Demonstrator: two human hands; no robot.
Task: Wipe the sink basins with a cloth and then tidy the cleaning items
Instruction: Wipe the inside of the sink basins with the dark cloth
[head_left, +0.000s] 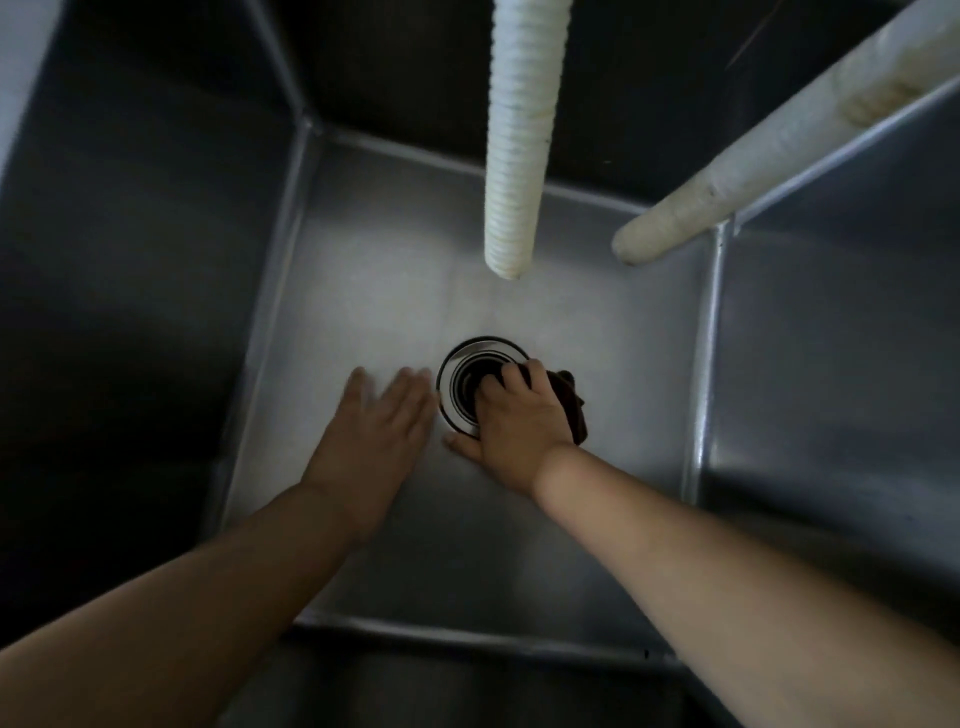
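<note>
Steel basin floor (374, 291) fills mid-frame. Right hand (511, 423) grips a dark cloth (571, 402) pressed on the drain rim (470, 349); left hand (376, 423) lies flat, fingers straight, beside it. Two white hoses (514, 135) hang at upper frame; walls stand well apart.

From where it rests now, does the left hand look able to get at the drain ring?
Probably yes. The left hand lies flat on the basin floor just beside the drain ring, nothing between them. The right hand, pressing a dark cloth, covers the ring's right side only.
</note>
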